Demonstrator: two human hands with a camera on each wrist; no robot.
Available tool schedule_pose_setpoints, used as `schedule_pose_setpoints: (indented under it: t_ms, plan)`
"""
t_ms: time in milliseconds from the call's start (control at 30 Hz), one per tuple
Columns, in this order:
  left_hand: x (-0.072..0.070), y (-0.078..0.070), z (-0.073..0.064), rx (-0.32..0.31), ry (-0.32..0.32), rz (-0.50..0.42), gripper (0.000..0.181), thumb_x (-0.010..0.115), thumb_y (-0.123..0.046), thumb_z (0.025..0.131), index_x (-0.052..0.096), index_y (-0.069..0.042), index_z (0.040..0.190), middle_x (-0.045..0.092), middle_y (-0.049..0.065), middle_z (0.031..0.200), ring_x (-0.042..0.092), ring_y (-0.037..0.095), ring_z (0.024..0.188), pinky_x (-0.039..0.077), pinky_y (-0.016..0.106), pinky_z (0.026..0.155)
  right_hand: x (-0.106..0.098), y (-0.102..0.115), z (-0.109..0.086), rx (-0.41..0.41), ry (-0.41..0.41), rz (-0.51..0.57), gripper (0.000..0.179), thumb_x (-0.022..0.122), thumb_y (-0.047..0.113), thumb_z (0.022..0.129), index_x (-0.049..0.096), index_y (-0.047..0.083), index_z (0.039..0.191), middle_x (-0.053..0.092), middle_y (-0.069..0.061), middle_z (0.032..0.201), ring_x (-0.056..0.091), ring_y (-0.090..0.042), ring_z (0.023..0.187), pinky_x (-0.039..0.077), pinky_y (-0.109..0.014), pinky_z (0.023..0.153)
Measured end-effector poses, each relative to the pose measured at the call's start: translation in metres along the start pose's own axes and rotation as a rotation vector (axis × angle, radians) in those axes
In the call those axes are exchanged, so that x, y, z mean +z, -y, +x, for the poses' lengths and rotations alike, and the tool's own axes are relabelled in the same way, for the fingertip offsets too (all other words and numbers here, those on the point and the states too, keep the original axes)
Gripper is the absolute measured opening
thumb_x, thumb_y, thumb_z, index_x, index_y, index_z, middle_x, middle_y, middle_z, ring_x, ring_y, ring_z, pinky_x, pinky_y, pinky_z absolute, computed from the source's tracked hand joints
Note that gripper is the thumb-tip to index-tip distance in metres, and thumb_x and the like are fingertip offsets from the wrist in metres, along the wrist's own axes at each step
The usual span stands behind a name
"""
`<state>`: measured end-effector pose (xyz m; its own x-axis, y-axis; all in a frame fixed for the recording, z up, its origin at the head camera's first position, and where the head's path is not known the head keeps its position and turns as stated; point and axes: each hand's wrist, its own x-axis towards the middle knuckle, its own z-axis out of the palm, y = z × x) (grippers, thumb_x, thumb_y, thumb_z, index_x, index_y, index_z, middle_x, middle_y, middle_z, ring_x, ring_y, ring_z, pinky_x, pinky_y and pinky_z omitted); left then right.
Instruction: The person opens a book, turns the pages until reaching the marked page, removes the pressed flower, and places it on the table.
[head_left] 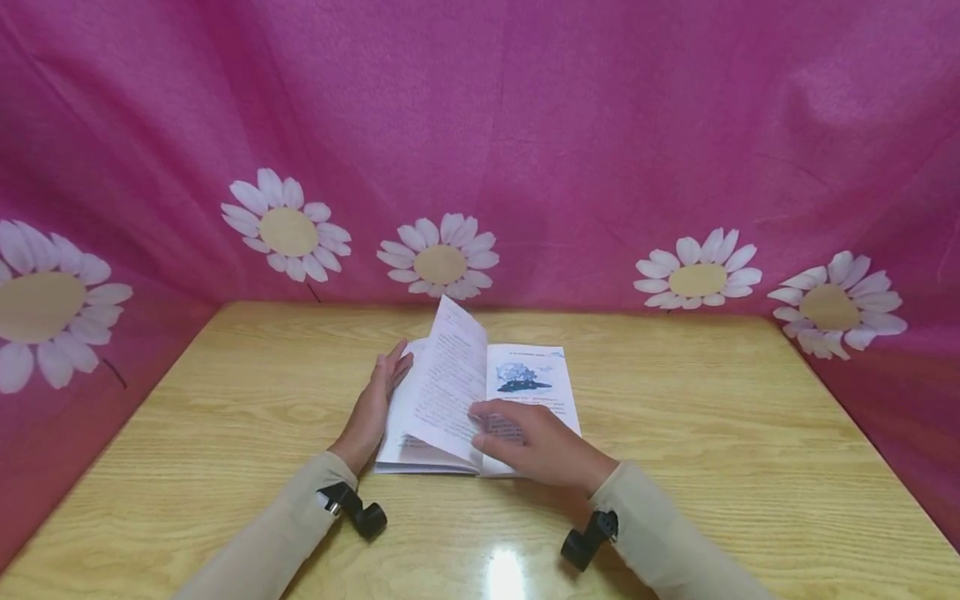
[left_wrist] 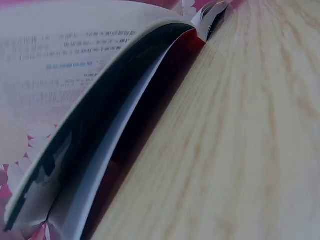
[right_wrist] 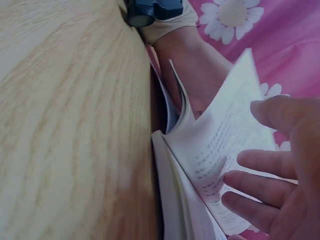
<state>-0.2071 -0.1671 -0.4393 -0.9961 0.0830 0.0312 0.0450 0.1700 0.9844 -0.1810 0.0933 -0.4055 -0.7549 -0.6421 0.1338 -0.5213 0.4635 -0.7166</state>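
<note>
An open book point(head_left: 525, 433) lies on the table with its left side tilted up off the wood. My left hand point(head_left: 371, 408) holds it along the left edge; most of those fingers are hidden by the pages. A single printed page point(head_left: 450, 383) stands raised near the middle, leaning left. Over the right-hand page, my right hand point(head_left: 536, 442) has its fingers extended toward the raised page. In the right wrist view, the fingers point(right_wrist: 260, 187) and thumb lie against or just in front of that page; exact contact is hard to tell.
The book is on a light wood-grain table point(head_left: 712, 433). A pink curtain point(head_left: 562, 125) with large white flowers borders the table's back and sides. Each sleeve carries a small black camera mount, such as the right one point(head_left: 588, 540).
</note>
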Motion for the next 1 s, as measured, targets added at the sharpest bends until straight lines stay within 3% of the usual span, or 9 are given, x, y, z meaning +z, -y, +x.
schedule_pose_setpoints:
  t_ms: [100,367,533,700,833,1000]
  plan:
    - [-0.0003,0.001,0.0001,0.005,-0.022,-0.055,0.078,0.007,-0.07,0.094,0.02,-0.023,0.155,0.03,0.004,0.156,0.027,0.018,0.143,0.01,0.04,0.118,0.0009,0.0005,-0.0008,-0.008,0.037,0.001,0.051,0.06,0.043,0.094,0.055,0.015,0.136,0.056,0.002,0.136,0.047,-0.012,0.129,0.037,-0.038,0.108]
    - [-0.0014,0.0018,-0.0006,-0.019,-0.045,-0.056,0.086,0.004,-0.078,0.088,0.023,-0.027,0.154,0.031,0.0,0.155,0.028,0.018,0.142,0.01,0.043,0.117,0.0039,-0.0002,-0.001,-0.049,0.091,-0.029,0.048,0.059,0.044,0.094,0.055,0.018,0.134,0.052,0.0,0.141,0.043,-0.014,0.133,0.032,-0.038,0.111]
    - [-0.0004,0.0003,-0.0011,-0.023,-0.061,-0.04,0.083,0.006,-0.076,0.09,0.024,-0.026,0.154,0.03,0.003,0.156,0.028,0.019,0.143,0.009,0.043,0.118,0.0054,-0.0013,-0.0012,-0.044,0.116,-0.054,0.044,0.059,0.047,0.094,0.057,0.021,0.13,0.046,0.0,0.147,0.038,-0.016,0.136,0.028,-0.04,0.113]
    - [0.0012,-0.0012,0.0001,-0.031,-0.06,-0.049,0.068,0.014,-0.062,0.099,0.024,-0.024,0.154,0.028,0.004,0.157,0.026,0.021,0.143,0.012,0.042,0.118,0.0065,-0.0022,-0.0019,-0.031,0.14,-0.061,0.05,0.059,0.051,0.092,0.055,0.022,0.133,0.043,0.002,0.149,0.034,-0.019,0.139,0.025,-0.044,0.113]
    - [0.0031,-0.0038,0.0001,-0.03,-0.04,0.065,0.057,0.019,-0.054,0.102,0.03,-0.028,0.152,0.02,-0.002,0.159,0.016,0.02,0.146,0.009,0.045,0.118,0.0082,-0.0038,-0.0014,-0.051,0.139,-0.092,0.052,0.056,0.053,0.093,0.055,0.021,0.133,0.043,0.002,0.149,0.032,-0.018,0.14,0.025,-0.044,0.114]
    - [0.0029,-0.0032,-0.0016,0.043,0.004,0.193,0.052,0.025,-0.051,0.103,0.042,-0.028,0.147,0.014,-0.008,0.161,0.008,0.021,0.148,0.01,0.053,0.116,0.0088,-0.0039,-0.0009,-0.074,0.139,-0.118,0.053,0.055,0.053,0.093,0.055,0.019,0.133,0.043,0.001,0.149,0.033,-0.018,0.14,0.025,-0.043,0.114]
